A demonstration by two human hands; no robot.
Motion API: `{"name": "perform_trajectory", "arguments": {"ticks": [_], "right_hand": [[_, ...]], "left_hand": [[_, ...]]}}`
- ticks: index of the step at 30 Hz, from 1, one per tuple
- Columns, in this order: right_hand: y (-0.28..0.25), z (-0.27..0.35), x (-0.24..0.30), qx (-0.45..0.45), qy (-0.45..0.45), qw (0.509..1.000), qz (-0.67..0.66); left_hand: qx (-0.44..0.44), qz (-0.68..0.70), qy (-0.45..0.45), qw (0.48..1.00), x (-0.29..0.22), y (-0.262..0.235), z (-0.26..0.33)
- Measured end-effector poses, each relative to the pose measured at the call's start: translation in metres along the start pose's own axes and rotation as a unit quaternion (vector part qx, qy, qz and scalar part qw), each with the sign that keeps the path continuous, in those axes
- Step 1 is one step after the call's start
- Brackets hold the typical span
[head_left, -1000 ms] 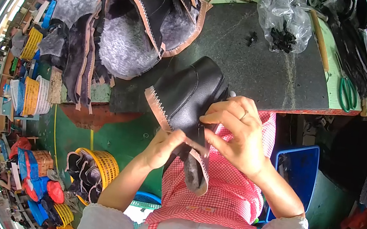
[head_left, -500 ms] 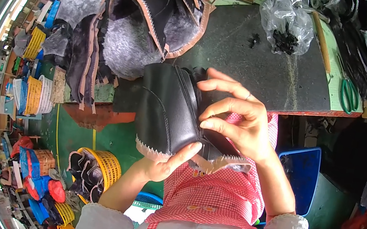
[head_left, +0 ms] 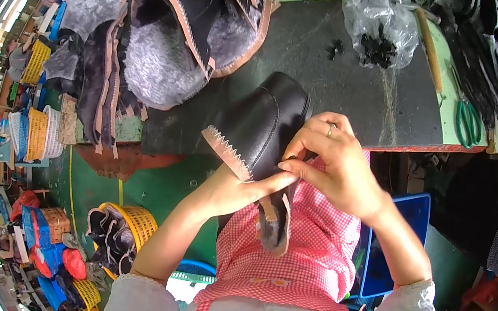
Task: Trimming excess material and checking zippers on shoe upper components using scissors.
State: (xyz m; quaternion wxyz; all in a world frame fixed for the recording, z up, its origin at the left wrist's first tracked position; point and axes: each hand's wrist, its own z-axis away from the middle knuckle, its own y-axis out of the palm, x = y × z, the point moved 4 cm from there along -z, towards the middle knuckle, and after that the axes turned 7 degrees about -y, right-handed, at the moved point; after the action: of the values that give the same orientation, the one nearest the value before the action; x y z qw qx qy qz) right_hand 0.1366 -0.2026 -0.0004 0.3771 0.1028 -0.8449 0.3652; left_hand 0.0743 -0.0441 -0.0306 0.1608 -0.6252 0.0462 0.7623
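A black leather boot upper (head_left: 260,118), with a tan lower edge sewn in white zigzag stitches and grey fleece inside, is held tilted at the near edge of the table. My left hand (head_left: 226,191) grips its lower part. The left thumb lies across the leather, and the other fingers are hidden behind it. My right hand (head_left: 339,167) is closed at the upper's right side, thumb and forefinger pinched together near the left thumb tip. A tiny dark bit shows at that pinch, too small to name.
Fleece-lined boot uppers (head_left: 161,68) are piled on the table's left. Farther back lies a clear plastic bag (head_left: 383,20) with black bits. Green-handled scissors (head_left: 468,125) and a wooden stick (head_left: 430,51) lie to the right. Below are a blue bin (head_left: 395,246) and a yellow basket (head_left: 138,226).
The boot upper has turned and tilted, its lower edge now slanting down to the right. My right fingers, spread apart before, have come together in a pinch. My left hand turned with the upper.
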Motion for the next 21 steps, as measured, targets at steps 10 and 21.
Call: {"name": "perform_trajectory", "arguments": {"ticks": [10,21], "right_hand": [[-0.037,-0.003,-0.034,-0.274,0.069,0.958,-0.056],[-0.030,0.009,0.026,-0.131,-0.029,0.989,-0.057]], "left_hand": [[-0.060,-0.078,0.168,0.981,0.003,0.025,0.034],[0.001,0.468,-0.045,0.883,0.012,0.016,0.053]]}}
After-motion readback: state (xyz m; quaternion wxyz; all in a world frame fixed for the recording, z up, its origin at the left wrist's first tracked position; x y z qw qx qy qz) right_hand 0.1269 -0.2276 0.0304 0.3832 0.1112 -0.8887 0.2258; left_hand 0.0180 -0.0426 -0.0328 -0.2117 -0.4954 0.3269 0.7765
